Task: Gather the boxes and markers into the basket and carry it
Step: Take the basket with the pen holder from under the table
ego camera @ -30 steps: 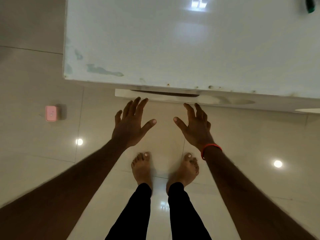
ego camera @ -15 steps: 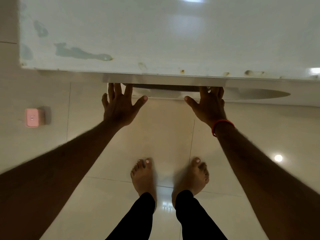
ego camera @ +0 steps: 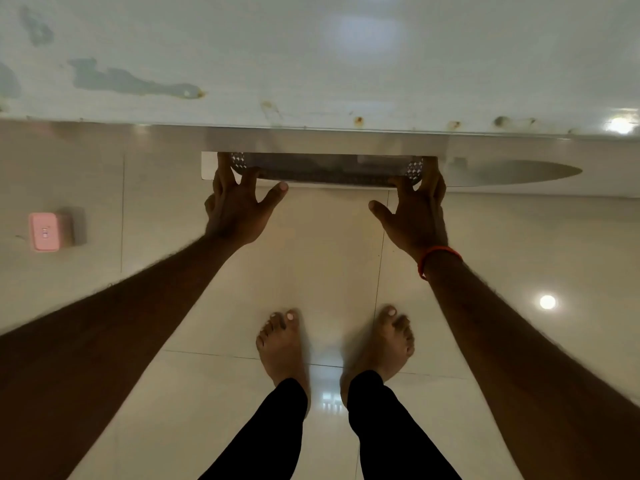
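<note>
A grey perforated basket (ego camera: 329,173) sits low under the near edge of the white table, and only its front rim shows. My left hand (ego camera: 239,209) grips the basket's left end, fingers curled over the corner and thumb spread out. My right hand (ego camera: 417,213), with an orange band at the wrist, grips the right end in the same way. What the basket holds is hidden by the tabletop. A small pink box (ego camera: 45,232) lies on the floor far to the left, apart from both hands.
The white tabletop (ego camera: 311,64), stained and chipped along its near edge, fills the top of the view and overhangs the basket. My bare feet (ego camera: 284,344) stand on glossy beige floor tiles just behind my hands.
Both hands reached forward from open in the air to under the table edge and closed on the basket's two ends. The view moved closer to the table.
</note>
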Tool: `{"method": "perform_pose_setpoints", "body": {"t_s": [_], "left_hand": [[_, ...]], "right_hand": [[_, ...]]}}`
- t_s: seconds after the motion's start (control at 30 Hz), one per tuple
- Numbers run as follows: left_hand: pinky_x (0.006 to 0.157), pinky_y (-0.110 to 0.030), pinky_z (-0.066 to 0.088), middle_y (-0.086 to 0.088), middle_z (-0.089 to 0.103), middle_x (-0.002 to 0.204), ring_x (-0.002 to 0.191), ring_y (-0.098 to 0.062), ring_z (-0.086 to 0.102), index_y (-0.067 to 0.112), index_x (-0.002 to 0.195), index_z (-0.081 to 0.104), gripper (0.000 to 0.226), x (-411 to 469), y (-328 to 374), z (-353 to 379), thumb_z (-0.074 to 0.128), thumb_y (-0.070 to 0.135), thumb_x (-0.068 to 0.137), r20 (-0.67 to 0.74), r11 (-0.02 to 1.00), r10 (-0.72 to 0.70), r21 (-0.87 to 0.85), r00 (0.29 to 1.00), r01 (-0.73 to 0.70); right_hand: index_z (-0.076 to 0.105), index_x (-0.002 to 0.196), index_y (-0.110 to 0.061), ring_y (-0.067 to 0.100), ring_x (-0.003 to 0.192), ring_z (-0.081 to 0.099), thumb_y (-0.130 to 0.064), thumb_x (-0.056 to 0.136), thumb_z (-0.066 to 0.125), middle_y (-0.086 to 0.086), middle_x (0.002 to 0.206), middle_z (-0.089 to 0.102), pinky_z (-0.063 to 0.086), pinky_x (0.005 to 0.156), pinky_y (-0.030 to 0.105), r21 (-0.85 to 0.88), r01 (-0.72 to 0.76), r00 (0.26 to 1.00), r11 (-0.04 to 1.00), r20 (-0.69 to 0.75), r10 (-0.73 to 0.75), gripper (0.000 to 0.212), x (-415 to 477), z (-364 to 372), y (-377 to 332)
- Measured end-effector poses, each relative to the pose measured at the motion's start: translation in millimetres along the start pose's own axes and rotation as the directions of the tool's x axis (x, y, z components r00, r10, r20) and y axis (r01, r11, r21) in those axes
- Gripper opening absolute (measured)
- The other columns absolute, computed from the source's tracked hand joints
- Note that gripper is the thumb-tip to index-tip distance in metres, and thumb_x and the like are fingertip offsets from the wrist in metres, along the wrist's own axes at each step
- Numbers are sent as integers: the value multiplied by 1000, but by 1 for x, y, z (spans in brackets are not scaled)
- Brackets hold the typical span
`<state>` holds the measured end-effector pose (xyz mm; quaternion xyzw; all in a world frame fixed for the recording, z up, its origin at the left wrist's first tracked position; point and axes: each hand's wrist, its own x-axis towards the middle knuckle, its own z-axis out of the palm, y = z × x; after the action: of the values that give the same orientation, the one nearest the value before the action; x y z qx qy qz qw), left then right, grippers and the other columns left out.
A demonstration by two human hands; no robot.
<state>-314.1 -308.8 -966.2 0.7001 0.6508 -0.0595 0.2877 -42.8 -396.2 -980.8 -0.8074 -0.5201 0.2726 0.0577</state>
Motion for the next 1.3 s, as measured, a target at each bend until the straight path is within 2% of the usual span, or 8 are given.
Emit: {"method": "perform_pose_setpoints", "body": {"t_s": [0.23, 0.43, 0.57, 0.73, 0.83, 0.97, 1.2, 1.3], "left_hand": [[111, -65, 27, -5, -14, 167, 152, -37, 8, 37, 147, 37, 72, -39, -12, 13, 32, 77, 87, 37, 999, 21, -47, 999, -19], [110, -63, 28, -7, 2, 168, 150, -36, 20, 28, 156, 20, 82, -21, -9, -4, 39, 72, 89, -79, 987, 2, -161, 997, -15], [110, -50, 35, -12, 30, 158, 142, -35, 33, 13, 154, 26, 93, 25, -6, -24, 37, 76, 87, -204, 948, 8, -311, 979, -72], [72, -46, 41, -23, 60, 100, 82, -40, 62, 24, 128, 31, 31, -99, -80, 159, 39, 13, 99, 235, 718, -341, -560, 910, 414], [67, -44, 40, -15, 59, 95, 75, -32, 53, 20, 115, 52, 24, -156, -112, 255, 40, 6, 99, 27, 838, -419, -374, 908, 397], [68, -44, 41, -13, 58, 96, 76, -32, 53, 19, 111, 58, 26, -142, -101, 225, 38, 6, 100, 15, 828, -477, -327, 879, 455], [69, -45, 41, -15, 57, 100, 77, -32, 54, 20, 117, 48, 25, -146, -96, 238, 35, 7, 99, -29, 826, -412, -434, 911, 359], [78, -48, 44, -13, 59, 97, 87, -34, 61, 26, 130, 34, 32, -91, -54, 94, 42, 15, 101, 108, 685, -414, -617, 904, 388]], "right_hand": [[59, 134, -16, 31, 148, 18, -32, 89, 72, 9, 165, 9, 23, 113, 32, 235, -9, 1000, 972, -1, 9, 49, -38, -6, 16], [55, 128, -9, 25, 123, 50, -34, 89, 70, 13, 139, 47, 47, 101, 35, 510, -23, 945, 860, -270, 186, 49, -13, -25, 14], [50, 133, -5, 21, 112, 57, -27, 89, 74, 6, 126, 57, 49, 90, 17, 720, -115, 920, 684, -183, 347, 55, 21, -40, -7], [63, 121, -4, 9, 100, 57, -21, 92, 69, 0, 109, 64, 39, 69, -6, 683, -146, 954, 716, -94, 284, 35, 37, -40, -21], [61, 124, -6, 4, 95, 57, -23, 92, 70, 0, 111, 63, 41, 72, -3, 675, -185, 948, 715, -68, 310, 37, 31, -37, -22], [47, 137, -8, 30, 120, 55, -35, 89, 70, 16, 130, 57, 48, 96, 33, 558, -282, 936, 780, -20, 353, 60, 19, -35, -12], [35, 153, -19, 27, 120, 59, -10, 98, 53, 14, 131, 61, 44, 103, 32, 541, -387, 896, 747, 30, 443, 59, -22, -48, -11], [49, 144, -15, 23, 112, 63, -7, 99, 47, 13, 131, 63, 42, 86, 15, 444, -396, 902, 804, 22, 432, 46, -46, -53, -8]]}}
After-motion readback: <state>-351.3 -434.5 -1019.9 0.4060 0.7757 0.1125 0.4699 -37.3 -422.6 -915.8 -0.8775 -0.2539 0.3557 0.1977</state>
